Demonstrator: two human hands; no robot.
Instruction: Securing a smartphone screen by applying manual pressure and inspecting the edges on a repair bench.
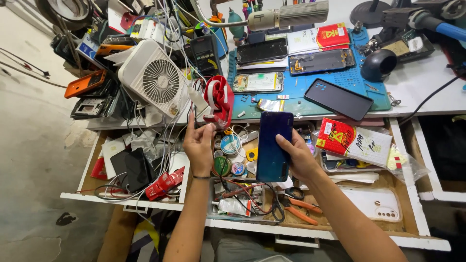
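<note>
My right hand (297, 156) grips a dark blue phone (273, 145) by its right edge, holding it upright above the open drawer (242, 227). My left hand (199, 144) is raised just left of it, fingers pinched around a small piece near the red tape dispenser (219, 100); what it pinches is too small to tell. On the blue work mat (310, 90) lie a black phone (338, 99), two opened phone bodies (321, 61) and a bare phone frame (257, 82).
A white fan (155, 78) and tangled cables fill the left of the bench. The drawer holds tape rolls, orange-handled pliers (300, 207), a white phone case (376, 204) and a red-and-white packet (353, 141). A lamp arm (286, 17) hangs overhead.
</note>
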